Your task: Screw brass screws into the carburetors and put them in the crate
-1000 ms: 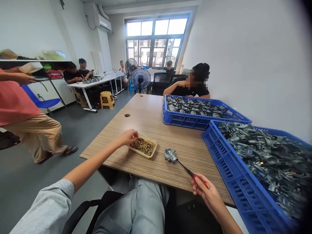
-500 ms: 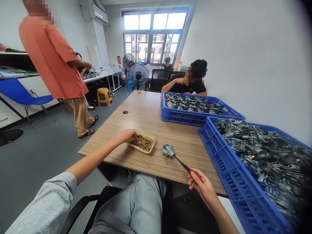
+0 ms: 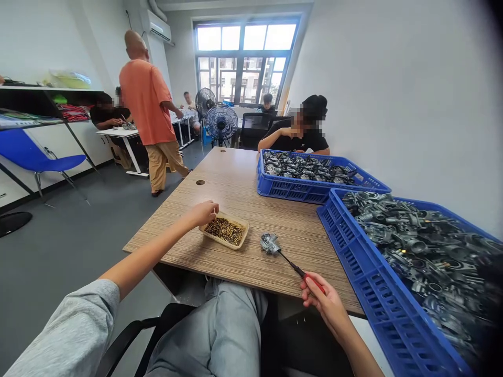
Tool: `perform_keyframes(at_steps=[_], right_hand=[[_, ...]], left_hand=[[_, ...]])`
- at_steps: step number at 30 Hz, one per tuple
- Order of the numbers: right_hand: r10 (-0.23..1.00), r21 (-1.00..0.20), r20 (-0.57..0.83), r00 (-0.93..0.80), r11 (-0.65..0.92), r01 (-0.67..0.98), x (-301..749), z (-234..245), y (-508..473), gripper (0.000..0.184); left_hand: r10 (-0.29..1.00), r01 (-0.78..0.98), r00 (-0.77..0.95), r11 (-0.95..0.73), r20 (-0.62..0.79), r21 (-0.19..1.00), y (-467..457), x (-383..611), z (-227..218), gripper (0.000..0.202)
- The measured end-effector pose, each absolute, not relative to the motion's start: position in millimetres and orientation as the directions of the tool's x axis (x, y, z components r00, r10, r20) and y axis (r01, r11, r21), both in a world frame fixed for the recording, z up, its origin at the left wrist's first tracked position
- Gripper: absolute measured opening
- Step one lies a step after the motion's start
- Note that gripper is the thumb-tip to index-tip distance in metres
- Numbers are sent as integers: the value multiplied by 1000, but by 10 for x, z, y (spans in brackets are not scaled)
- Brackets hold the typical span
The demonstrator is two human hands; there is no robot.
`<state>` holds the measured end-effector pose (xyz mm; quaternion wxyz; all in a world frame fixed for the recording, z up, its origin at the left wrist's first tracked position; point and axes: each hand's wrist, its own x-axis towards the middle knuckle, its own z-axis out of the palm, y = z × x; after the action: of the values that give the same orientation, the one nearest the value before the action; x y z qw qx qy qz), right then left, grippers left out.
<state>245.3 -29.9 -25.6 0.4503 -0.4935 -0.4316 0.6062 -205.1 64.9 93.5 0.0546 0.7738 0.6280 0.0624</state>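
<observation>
My left hand hovers at the back left rim of a cream plastic tub. Its fingertips are pinched together, and whatever they hold is too small to make out. Inside the tub lie many small brass pieces, like jets or pins. A red-handled screwdriver is gripped in my right hand. The dark shaft points forward and left, and its tip meets a grey cast-metal part, which looks like a carburetor body, lying on the table.
Two blue crates stand on the right: the near crate and the far crate, both heaped with similar metal parts. A co-worker in black sits behind the far crate. A person in an orange shirt stands in the aisle at left.
My left hand has lifted slightly out of the brass pieces. My right hand, the screwdriver and the metal part hold their places. The person in orange has walked farther away.
</observation>
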Motion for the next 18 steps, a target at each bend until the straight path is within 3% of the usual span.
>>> perform_keyframes(at_steps=[8,18], right_hand=[[972,-967,-207,-111,-220,-126,2416,-185,-327,55],[973,-966,-184,-139,-205,-156,2409,-171,-343,52]], left_hand=[[977,974,211,-207,-40,87,648,-1941,704,14],[971,973,232,-231,-60,24,671,-1863,720,9]])
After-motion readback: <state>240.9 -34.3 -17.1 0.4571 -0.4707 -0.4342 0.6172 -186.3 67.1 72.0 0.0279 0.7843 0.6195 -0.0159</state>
